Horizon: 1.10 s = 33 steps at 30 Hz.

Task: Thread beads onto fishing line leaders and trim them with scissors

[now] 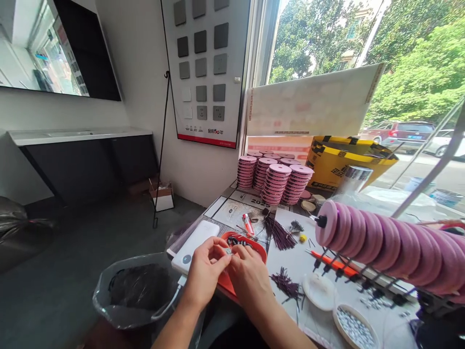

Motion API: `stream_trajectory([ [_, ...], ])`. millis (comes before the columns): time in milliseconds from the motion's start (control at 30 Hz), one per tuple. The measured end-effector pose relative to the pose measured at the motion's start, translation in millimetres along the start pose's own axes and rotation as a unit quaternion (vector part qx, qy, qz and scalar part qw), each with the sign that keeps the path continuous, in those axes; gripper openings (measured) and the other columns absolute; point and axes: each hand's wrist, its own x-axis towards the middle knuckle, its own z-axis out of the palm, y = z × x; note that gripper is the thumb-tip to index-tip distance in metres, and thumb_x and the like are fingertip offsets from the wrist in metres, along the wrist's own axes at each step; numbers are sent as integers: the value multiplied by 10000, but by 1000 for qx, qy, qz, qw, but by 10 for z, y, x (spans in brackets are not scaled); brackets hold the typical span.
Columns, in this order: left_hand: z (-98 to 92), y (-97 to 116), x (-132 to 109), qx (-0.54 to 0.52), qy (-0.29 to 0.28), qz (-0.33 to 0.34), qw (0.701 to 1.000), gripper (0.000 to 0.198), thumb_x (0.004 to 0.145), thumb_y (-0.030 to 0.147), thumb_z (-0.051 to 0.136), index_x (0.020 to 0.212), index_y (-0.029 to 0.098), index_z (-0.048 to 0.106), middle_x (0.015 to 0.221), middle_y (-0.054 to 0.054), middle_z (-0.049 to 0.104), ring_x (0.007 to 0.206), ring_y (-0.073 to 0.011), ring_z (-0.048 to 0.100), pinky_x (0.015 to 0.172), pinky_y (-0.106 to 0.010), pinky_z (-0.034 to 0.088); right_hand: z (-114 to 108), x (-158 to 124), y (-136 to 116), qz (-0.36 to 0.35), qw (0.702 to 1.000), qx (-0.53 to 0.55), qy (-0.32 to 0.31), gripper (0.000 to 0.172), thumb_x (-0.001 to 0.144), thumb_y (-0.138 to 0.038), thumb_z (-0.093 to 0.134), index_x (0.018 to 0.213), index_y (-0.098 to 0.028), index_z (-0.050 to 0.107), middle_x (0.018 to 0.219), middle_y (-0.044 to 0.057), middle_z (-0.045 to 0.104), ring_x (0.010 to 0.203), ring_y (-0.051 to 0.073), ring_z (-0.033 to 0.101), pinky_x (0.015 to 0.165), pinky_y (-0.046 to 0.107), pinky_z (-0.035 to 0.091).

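My left hand (208, 267) and my right hand (250, 272) meet above a red tray (262, 251), fingertips pinched together. Between them shows a small pale, whitish-green piece (228, 251), too small to name and partly covered by the fingers. Small dark and shiny pieces (238, 240) lie in the tray, whose near part my hands hide. Beyond the tray is a red-and-white lighter (248, 225). A white power bank (196, 246) with a cable lies beside my left hand. To the right of my right hand rests a bundle of short dark cords (286, 283).
Spools of pink thread (279, 182) stand stacked at the back; more pink spools (381, 242) sit on a rod at right. A longer dark cord bundle (279, 232), white dish (319, 291) and bowl of silvery beads (355, 325) occupy the table. A lined bin (123, 315) stands left.
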Motion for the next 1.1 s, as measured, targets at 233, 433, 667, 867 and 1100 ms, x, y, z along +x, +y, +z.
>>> stream_trajectory([
  [233, -3, 67, 78, 4, 20, 24, 1000, 138, 635, 205, 652, 733, 183, 558, 576, 63, 524, 554, -114, 501, 553, -226, 408, -170, 13, 45, 58, 991, 122, 12, 140, 750, -79, 631, 762, -216, 655, 877, 10, 641, 780, 148, 595, 666, 236, 484],
  [433, -85, 130, 196, 64, 22, 49, 997, 143, 664, 190, 629, 786, 187, 554, 587, 72, 503, 531, -102, 464, 520, -214, 385, -388, -25, 144, 107, 982, 157, -7, 125, 765, -94, 544, 744, -192, 619, 857, 36, 627, 764, 171, 587, 655, 265, 466],
  [667, -133, 190, 252, 132, -19, 62, 989, 117, 695, 169, 594, 803, 198, 559, 611, 67, 514, 552, -110, 478, 540, -224, 389, -349, 191, 111, 133, 973, 178, -57, 167, 767, -155, 535, 887, -185, 647, 837, 36, 650, 722, 174, 571, 666, 278, 418],
  [867, -200, 167, 164, 178, -49, 84, 979, 268, 670, 174, 663, 928, 218, 603, 748, 29, 605, 740, -163, 572, 740, -292, 439, -288, 433, 65, 188, 953, 222, -85, 170, 702, -117, 468, 585, -185, 570, 532, -23, 536, 525, 119, 463, 516, 230, 296],
  [1100, -125, -37, 36, 194, -17, 87, 977, 122, 743, 253, 623, 828, 183, 677, 859, -69, 711, 847, -244, 632, 790, -352, 451, -236, 402, 205, 214, 921, 309, -102, 158, 703, -209, 432, 574, -182, 519, 508, -28, 509, 490, 116, 480, 475, 217, 350],
])
